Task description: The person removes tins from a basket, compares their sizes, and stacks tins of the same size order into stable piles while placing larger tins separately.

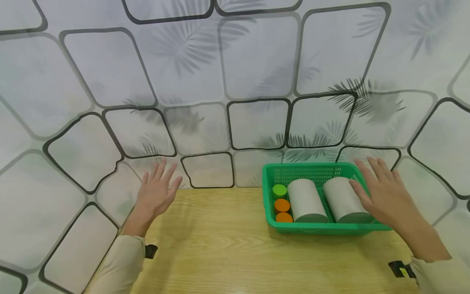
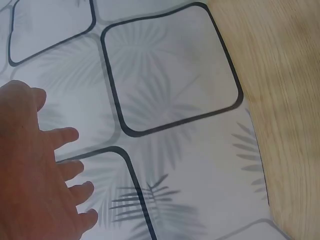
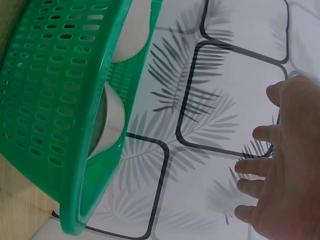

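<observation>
My left hand hovers at the left with its fingers spread and nothing in it; the left wrist view shows the same hand against the patterned wall covering. On the other side, my right hand is held with straight fingers over the right end of a green plastic basket. Inside the basket lie two white cylinders with greenish ends, side by side. Along its left wall stand a light green round piece and two orange round pieces. In the right wrist view the basket's slotted side faces the camera.
A wood-grain table carries the basket at its back right. Behind and on both sides hangs a pale covering with dark rounded outlines and grey leaves. Dark straps show near both wrists.
</observation>
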The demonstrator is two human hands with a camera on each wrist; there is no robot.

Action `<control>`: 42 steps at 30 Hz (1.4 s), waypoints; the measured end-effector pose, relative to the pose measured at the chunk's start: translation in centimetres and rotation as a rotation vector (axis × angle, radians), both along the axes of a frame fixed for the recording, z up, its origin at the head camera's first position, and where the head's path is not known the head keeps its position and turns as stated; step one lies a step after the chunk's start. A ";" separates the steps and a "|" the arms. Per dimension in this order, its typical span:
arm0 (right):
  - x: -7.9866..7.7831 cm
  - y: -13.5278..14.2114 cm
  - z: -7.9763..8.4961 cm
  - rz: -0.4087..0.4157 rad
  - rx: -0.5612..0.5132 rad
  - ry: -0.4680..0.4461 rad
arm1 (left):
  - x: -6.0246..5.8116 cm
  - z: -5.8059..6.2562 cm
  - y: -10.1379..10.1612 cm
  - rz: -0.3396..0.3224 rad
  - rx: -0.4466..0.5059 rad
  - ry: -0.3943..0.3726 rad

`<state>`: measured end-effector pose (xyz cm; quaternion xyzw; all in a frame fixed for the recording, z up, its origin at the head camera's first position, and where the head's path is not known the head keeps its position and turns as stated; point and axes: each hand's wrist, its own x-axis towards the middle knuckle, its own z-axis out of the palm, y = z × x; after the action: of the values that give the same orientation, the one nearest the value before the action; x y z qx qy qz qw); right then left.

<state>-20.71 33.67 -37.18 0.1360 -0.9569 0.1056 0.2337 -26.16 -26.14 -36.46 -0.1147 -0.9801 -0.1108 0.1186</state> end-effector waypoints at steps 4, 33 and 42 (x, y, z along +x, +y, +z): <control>0.9 0.1 -0.2 0.004 -0.029 0.041 | 0.1 -0.2 0.8 -0.011 0.026 0.005; 4.7 0.0 -5.8 0.214 -0.443 0.237 | 1.6 -4.6 9.2 -0.214 0.419 0.280; 5.2 -0.4 -7.8 0.224 -0.484 0.238 | 1.7 -5.8 11.2 -0.238 0.549 0.239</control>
<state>-15.48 33.29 -44.95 0.1925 -0.8488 0.3392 0.3569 -24.50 -14.95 -42.25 -0.2043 -0.8725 -0.3698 0.2455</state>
